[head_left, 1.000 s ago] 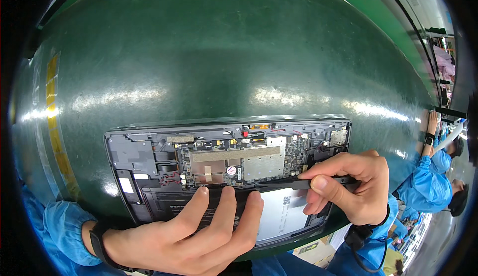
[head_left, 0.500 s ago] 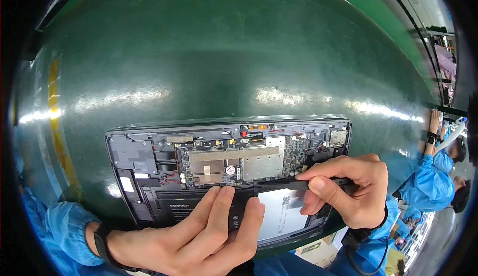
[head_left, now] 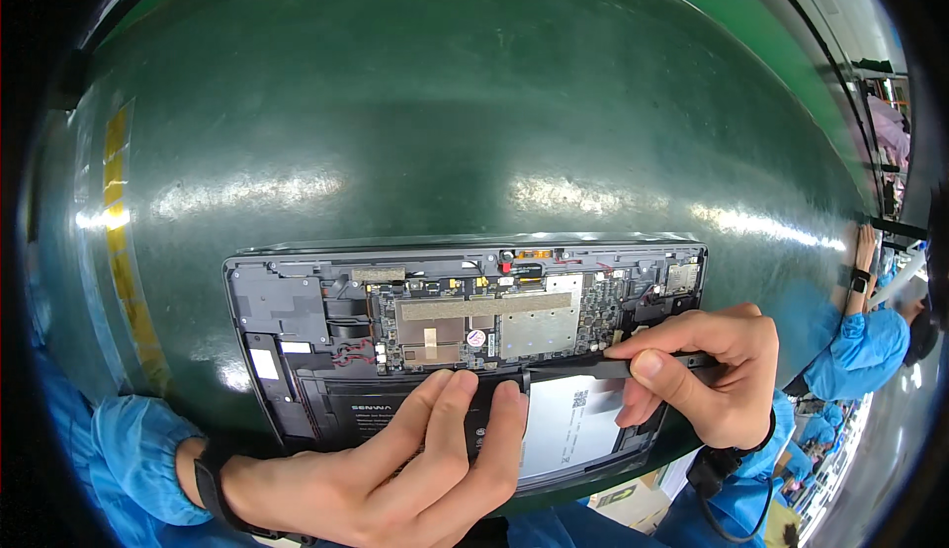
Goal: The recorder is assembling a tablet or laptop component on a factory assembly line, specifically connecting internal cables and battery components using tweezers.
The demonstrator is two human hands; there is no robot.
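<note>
An opened tablet-like device lies on the green table, its insides facing up. A circuit board with a silver metal shield fills its upper middle. Below the board sits a flat battery, partly black and partly white. My left hand rests on the black part, fingers stretched out, their tips near the board's lower edge. My right hand pinches a slim black pointed tool, perhaps tweezers. The tool lies nearly level along the seam between board and battery, its tip pointing left. Whether it touches a part cannot be seen.
The green tabletop stretches beyond the device. Yellow tape runs along the left side. A white box is below the table's near edge. At the right, another person in blue has a hand by the table.
The device and both hands appear slightly further right and lower in the view. My left fingers and the black tool keep almost the same place on the device.
</note>
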